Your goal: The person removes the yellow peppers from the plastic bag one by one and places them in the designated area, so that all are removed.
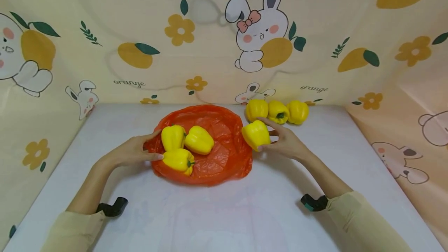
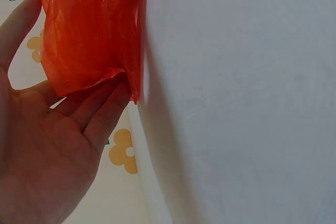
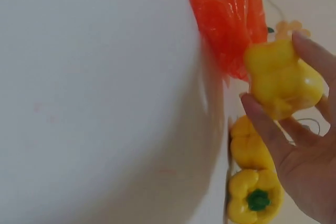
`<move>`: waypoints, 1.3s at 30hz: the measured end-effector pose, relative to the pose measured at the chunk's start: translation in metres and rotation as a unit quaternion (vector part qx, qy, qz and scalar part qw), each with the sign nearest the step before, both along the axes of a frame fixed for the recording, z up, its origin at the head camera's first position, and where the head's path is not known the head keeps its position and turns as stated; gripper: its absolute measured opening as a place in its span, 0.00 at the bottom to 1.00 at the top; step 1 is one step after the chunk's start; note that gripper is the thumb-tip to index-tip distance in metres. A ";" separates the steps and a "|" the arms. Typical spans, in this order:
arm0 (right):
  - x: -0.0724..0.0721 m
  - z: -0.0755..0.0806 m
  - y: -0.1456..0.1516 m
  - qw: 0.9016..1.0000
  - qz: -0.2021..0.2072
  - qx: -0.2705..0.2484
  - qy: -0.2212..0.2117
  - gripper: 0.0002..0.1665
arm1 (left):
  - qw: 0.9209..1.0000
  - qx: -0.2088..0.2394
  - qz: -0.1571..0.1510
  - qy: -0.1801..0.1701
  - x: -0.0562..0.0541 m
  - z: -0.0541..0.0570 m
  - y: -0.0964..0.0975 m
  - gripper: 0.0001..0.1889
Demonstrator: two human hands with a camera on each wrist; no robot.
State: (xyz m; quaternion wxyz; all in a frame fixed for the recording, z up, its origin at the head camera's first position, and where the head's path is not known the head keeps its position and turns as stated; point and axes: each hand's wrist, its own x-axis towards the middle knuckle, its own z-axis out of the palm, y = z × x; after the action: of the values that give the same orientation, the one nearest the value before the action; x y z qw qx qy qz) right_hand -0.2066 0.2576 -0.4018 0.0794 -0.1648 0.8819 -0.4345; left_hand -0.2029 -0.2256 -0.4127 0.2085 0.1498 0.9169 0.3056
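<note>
A red plastic bag (image 1: 224, 147) stands with its mouth spread wide on the white table. Three yellow bell peppers (image 1: 199, 140) lie in its left part. My left hand (image 1: 131, 151) holds the bag's left side, thumb at the front and fingers farther back; in the left wrist view some fingertips (image 2: 107, 114) are tucked behind the red plastic (image 2: 89, 30). By the right rim, my right hand (image 1: 285, 141) grips another yellow bell pepper (image 1: 256, 134) between thumb and fingers. The right wrist view shows this pepper (image 3: 283, 80) raised beside the bag (image 3: 228, 24).
Behind my right hand, three more yellow bell peppers (image 1: 278, 112) sit in a row at the table's back edge. A patterned cloth (image 1: 210, 49) with rabbits and oranges hangs behind the white table (image 1: 217, 217) and along both sides. Dark wrist devices (image 1: 113, 207) show at both sleeves.
</note>
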 end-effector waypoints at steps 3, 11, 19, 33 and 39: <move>0.001 -0.002 0.004 0.999 -0.023 0.021 0.006 0.55 | 1.000 -0.001 -0.001 0.004 -0.001 0.001 0.001 0.55; 0.001 -0.011 0.012 0.995 -0.079 0.061 -0.005 0.56 | 1.000 0.000 0.003 -0.003 0.000 0.002 0.002 0.55; -0.004 -0.017 0.012 0.995 -0.091 0.044 -0.001 0.56 | 1.000 -0.002 0.002 -0.005 0.000 0.000 0.003 0.55; -0.013 -0.019 0.008 0.993 -0.105 0.047 -0.009 0.59 | 1.000 -0.007 0.005 -0.002 -0.001 -0.001 0.003 0.56; -0.012 -0.019 0.007 0.992 -0.108 0.057 -0.005 0.62 | 1.000 -0.001 0.006 -0.003 -0.002 -0.001 0.002 0.56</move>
State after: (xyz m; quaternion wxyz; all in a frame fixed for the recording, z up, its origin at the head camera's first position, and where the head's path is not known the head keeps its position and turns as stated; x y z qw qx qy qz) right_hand -0.2187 0.2648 -0.4210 0.0457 -0.0612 0.9175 -0.3904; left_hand -0.2049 -0.2232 -0.4136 0.2093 0.1432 0.9174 0.3068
